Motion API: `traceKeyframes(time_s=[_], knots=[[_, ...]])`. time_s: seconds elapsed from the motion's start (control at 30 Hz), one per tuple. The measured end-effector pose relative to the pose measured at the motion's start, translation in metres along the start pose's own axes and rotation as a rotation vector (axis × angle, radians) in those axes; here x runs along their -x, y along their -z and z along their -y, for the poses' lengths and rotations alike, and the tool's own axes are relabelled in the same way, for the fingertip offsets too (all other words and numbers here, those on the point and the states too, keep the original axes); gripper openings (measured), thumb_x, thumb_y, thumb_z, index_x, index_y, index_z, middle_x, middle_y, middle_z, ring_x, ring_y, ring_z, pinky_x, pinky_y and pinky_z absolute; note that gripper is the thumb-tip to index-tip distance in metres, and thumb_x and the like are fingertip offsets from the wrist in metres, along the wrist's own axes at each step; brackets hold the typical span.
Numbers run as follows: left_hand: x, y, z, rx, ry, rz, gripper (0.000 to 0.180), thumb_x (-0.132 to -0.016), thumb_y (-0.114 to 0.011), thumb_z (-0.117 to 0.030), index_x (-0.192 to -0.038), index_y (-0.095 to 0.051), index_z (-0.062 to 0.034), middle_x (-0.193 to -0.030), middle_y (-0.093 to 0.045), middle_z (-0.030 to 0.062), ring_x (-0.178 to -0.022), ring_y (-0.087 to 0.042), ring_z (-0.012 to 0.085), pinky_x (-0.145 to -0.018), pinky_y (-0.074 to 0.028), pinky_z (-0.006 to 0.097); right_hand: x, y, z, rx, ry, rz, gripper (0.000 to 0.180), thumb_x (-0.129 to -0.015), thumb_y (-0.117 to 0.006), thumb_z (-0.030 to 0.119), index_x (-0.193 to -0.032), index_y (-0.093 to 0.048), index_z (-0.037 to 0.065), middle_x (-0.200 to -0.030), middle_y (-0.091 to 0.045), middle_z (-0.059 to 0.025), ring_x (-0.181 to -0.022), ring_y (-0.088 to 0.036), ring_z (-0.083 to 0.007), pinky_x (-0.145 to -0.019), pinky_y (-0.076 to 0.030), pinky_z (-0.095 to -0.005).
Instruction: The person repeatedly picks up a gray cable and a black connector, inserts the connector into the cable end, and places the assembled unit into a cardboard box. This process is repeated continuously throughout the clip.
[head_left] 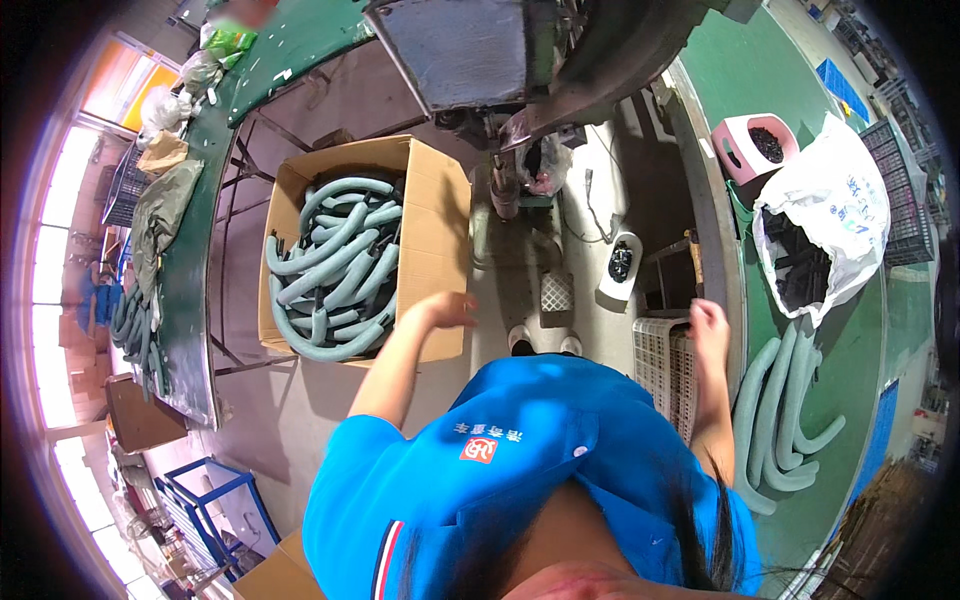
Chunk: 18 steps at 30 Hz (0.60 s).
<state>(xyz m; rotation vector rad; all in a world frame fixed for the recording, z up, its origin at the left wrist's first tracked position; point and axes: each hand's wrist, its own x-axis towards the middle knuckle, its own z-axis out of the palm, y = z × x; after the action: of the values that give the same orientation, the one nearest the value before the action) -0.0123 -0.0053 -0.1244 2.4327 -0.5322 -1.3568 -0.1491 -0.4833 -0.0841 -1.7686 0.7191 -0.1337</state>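
Curved grey-green tubes (pixel 345 255) at both sides

They lie heaped in the brown cardboard box (pixel 438 205) beside my half-open left hand (pixel 452 310). My right hand (pixel 709 322) is near the green surface (pixel 862 350) bearing more; I cannot tell its grip.

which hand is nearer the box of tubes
Left. The left hand is by the right side of the cardboard box; the right hand is farther right, near the green tabletop.

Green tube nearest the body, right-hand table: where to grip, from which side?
Probably mid-length on the tube, right hand coming from above on the body side: it's long and bowed, lying along the table, with the other tubes all on its far side.
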Motion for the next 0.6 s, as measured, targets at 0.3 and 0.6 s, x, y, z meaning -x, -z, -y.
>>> traceKeyframes(time_s=[0.3,0.6], knots=[[-0.042,-0.020,-0.085,-0.171,-0.315,-0.193,0.039,-0.080,-0.060,-0.031,-0.111,-0.058,-0.0084,-0.099,-0.064,0.0119,-0.095,-0.060,0.0302,-0.079,-0.049,0.040,0.044,0.204,-0.030,0.575,0.179,-0.800,0.018,-0.083,-0.059,0.014,-0.098,-0.061,0.004,-0.092,-0.062,-0.0135,-0.084,-0.060,-0.0248,-0.079,-0.048,-0.0357],[-0.041,0.003,-0.185,-0.320,-0.382,-0.091,0.036,-0.079,-0.067,-0.021,-0.109,-0.053,-0.0065,-0.101,-0.061,0.0121,-0.092,-0.061,0.0279,-0.077,-0.049,0.039,0.035,0.276,-0.041,1.068,-0.370,-0.235,0.047,-0.075,-0.064,0.032,-0.107,-0.050,0.001,-0.108,-0.060,-0.0214,-0.101,-0.058,-0.0383,-0.085,-0.048,-0.0460]])
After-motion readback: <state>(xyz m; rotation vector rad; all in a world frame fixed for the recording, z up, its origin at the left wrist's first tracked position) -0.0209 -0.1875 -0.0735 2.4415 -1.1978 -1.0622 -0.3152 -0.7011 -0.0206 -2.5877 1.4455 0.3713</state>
